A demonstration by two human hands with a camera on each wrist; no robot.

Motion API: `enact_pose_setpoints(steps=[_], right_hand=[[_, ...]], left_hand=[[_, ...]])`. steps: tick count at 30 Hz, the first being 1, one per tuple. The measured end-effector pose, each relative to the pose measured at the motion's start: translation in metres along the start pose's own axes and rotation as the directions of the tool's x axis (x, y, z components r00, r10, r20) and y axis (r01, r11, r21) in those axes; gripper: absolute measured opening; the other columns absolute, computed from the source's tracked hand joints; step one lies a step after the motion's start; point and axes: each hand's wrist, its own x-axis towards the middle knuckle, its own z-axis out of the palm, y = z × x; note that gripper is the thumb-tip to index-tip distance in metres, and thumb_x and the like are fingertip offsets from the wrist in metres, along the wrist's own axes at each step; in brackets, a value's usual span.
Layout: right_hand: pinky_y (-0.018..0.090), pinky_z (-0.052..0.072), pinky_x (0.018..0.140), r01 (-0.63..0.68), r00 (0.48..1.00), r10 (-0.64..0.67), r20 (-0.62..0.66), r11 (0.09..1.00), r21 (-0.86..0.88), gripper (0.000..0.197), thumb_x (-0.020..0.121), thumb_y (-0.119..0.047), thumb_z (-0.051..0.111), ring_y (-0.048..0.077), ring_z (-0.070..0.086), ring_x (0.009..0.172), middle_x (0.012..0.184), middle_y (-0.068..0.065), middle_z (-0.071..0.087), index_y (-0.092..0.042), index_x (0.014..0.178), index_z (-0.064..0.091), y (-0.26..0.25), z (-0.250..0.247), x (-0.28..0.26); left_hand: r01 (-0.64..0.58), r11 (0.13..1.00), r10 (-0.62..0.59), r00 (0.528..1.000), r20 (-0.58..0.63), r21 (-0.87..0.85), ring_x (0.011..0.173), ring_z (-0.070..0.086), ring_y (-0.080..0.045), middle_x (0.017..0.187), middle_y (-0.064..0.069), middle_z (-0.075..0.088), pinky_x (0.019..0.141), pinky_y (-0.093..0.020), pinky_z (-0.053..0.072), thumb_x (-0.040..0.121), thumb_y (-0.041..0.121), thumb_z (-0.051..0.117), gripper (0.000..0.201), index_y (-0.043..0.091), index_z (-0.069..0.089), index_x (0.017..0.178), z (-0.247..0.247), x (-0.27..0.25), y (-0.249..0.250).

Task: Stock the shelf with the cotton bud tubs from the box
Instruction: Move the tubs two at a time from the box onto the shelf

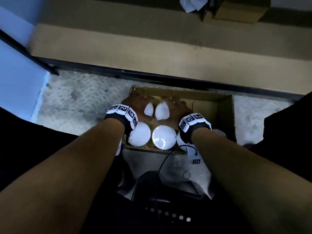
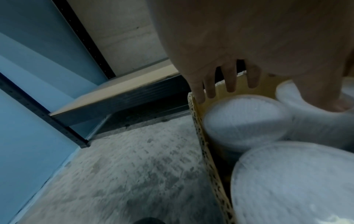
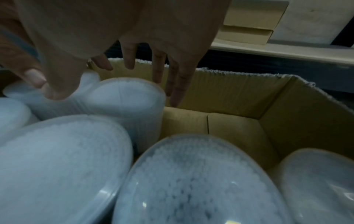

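An open cardboard box (image 1: 231, 115) stands on the floor in front of the shelf (image 1: 152, 53). Several white cotton bud tubs stand in its left half. My left hand (image 1: 137, 103) spreads over the rear left tub (image 1: 149, 109), fingers (image 2: 229, 81) straight by the far wall, thumb between the two rear tubs. My right hand (image 1: 177, 105) spreads over the rear right tub (image 1: 162, 110), fingers (image 3: 177, 91) straight past its far rim, thumb on its left side. Two front tubs (image 1: 140, 134) (image 1: 164, 136) stand uncovered. Neither tub is lifted.
The box's right half (image 1: 212, 107) shows bare cardboard. The shelf's dark front rail (image 1: 168, 79) runs just behind the box. A black upright post (image 1: 25, 49) and a blue wall (image 1: 16, 90) stand at the left. Smaller cartons (image 1: 236, 12) sit further back on the shelving.
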Motion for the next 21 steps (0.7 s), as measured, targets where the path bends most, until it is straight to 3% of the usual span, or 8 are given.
enact_pose_setpoints(steps=[3,11,17,21], right_hand=[[0.048,0.043,0.099,-0.007,1.000,0.008,-0.019,1.000,0.016,0.105,0.047,-0.093,0.046,0.033,0.034,0.130,0.146,0.001,0.022,-0.048,0.139,0.021,-0.001,0.008,0.001],[0.049,0.045,0.096,-0.006,1.000,0.006,-0.014,1.000,0.016,0.104,0.048,-0.085,0.052,0.034,0.034,0.126,0.145,0.003,0.021,-0.043,0.140,0.025,0.000,0.014,0.008],[0.048,0.048,0.091,0.038,0.998,-0.038,-0.059,0.999,-0.012,0.086,0.065,-0.066,0.067,0.035,0.039,0.120,0.141,0.003,0.025,-0.040,0.138,0.031,0.006,0.018,0.012],[0.046,0.048,0.092,0.052,0.996,-0.052,-0.071,0.999,-0.003,0.079,0.068,-0.062,0.070,0.034,0.040,0.121,0.142,0.002,0.026,-0.043,0.135,0.032,0.012,0.015,0.012]], left_hand=[[0.039,0.999,-0.040,0.999,0.026,0.037,0.133,0.039,-0.030,0.152,0.004,0.030,0.104,-0.042,0.042,0.064,0.073,0.069,0.093,0.038,0.034,0.143,0.008,0.004,0.000],[0.047,0.997,-0.045,0.998,-0.033,0.066,0.131,0.036,-0.035,0.146,-0.001,0.036,0.101,-0.044,0.043,0.063,0.063,0.075,0.087,0.031,0.042,0.137,0.015,0.005,0.001],[0.038,0.998,-0.037,0.999,-0.035,0.044,0.128,0.039,-0.036,0.142,-0.005,0.040,0.098,-0.046,0.045,0.066,0.049,0.077,0.078,0.026,0.046,0.134,0.012,0.004,0.002],[0.042,0.999,-0.041,0.998,-0.047,0.003,0.124,0.044,-0.034,0.139,-0.004,0.042,0.096,-0.044,0.046,0.066,0.044,0.079,0.077,0.026,0.048,0.134,0.009,0.002,0.004]])
